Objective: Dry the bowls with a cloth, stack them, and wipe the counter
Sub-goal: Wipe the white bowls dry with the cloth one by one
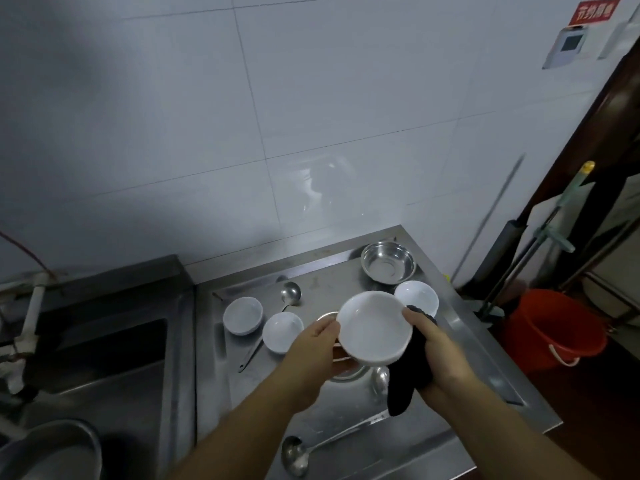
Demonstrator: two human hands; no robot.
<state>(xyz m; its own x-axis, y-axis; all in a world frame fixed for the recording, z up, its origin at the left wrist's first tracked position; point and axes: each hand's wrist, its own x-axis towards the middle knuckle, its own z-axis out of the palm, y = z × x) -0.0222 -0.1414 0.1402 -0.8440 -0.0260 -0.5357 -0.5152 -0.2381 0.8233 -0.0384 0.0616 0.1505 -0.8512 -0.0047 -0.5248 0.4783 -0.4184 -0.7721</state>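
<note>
A white bowl (372,327) is held above the steel counter (322,282), tilted toward me. My left hand (317,344) grips its left rim. My right hand (440,351) holds a dark cloth (407,379) against the bowl's right side, thumb on the rim. Three more white bowls stand on the counter: one at the left (242,315), one beside it (282,330), one behind the held bowl at the right (417,296). A steel bowl (388,262) sits at the back right. Part of another steel bowl (346,372) shows under the held bowl.
A ladle (289,294) lies behind the left bowls and another ladle (294,457) near the front edge. A sink (97,368) with a tap is at the left, a metal basin (52,452) in its corner. A red bucket (554,330) and mop handles stand right of the counter.
</note>
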